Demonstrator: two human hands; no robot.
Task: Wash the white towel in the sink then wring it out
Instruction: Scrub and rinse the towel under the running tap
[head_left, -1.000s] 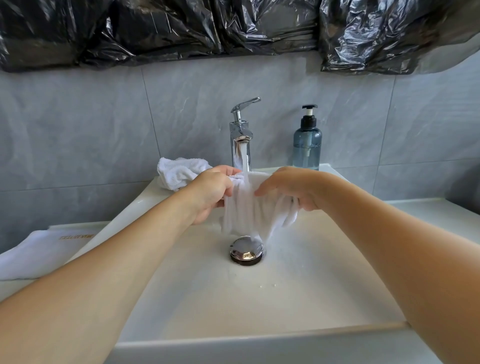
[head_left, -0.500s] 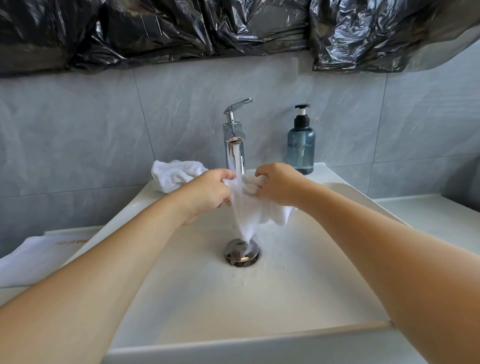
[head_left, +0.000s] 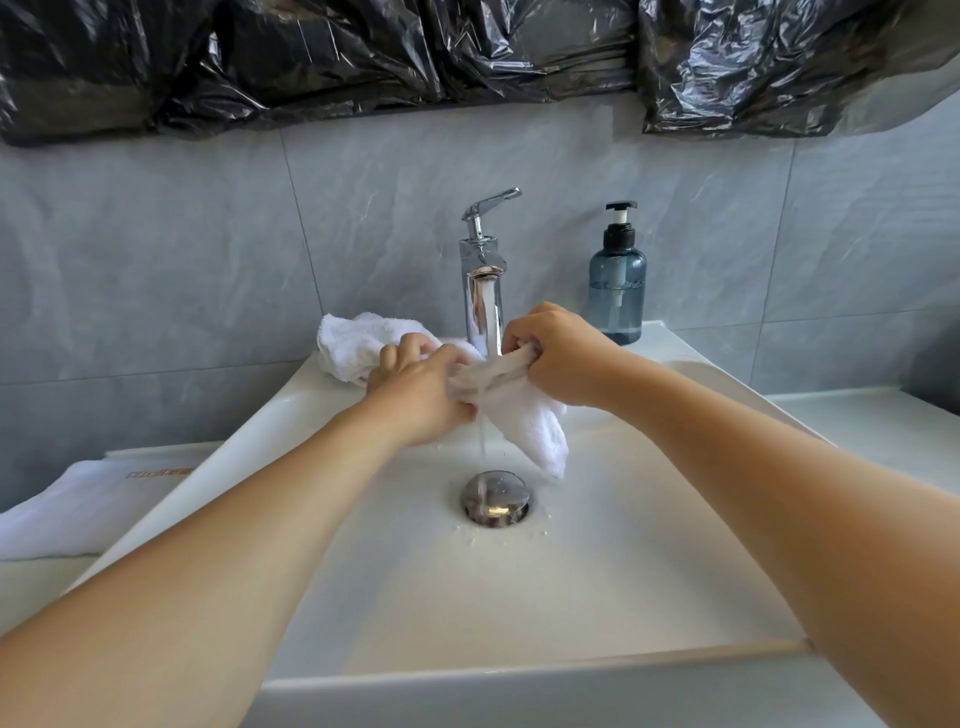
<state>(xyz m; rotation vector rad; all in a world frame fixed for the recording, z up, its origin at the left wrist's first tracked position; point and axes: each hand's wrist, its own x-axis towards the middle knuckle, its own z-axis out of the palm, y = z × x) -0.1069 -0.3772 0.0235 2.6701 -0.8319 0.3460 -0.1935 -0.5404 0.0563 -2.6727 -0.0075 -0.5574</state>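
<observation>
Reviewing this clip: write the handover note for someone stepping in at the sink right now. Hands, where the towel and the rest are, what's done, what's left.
Left hand: grips one end of the white towel.
Right hand: grips the other end, fingers curled round it.
The towel is bunched between both hands over the sink, under running water from the faucet; a loose end hangs toward the drain.
A second white towel lies on the rim behind the left hand; the soap bottle stands right of the faucet.
Done: towel wetted, washing under way.
Left: finish washing, shut off water, wring out.
</observation>
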